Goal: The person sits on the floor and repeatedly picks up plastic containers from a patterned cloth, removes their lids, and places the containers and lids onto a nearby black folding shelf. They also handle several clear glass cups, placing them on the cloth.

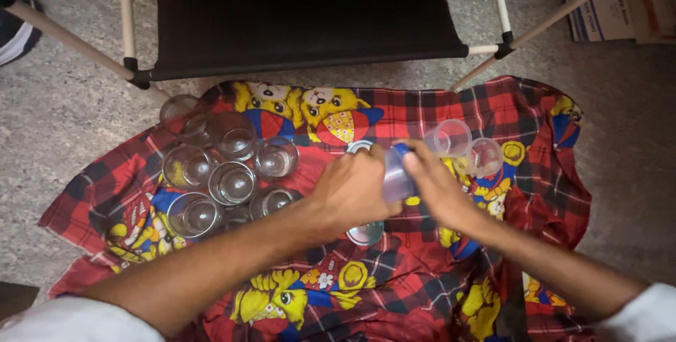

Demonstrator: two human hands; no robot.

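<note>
Both hands grip one glass [396, 178] over red plaid cloth [422, 113]: L hand [352, 188] wraps it, R hand [433, 183] pinches rim. Empty glasses [229, 162] clustered left.

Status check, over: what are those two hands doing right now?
Left hand and right hand both gripping one clear glass. More glasses clustered left on the red cloth. Nothing blocking.

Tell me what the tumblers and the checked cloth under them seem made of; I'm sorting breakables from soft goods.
Tumblers: likely clear glass, though clear plastic is possible; see-through walls, bright glints on the rims. Cloth: soft printed fabric, matte; it wrinkles and folds at the edges.
</note>
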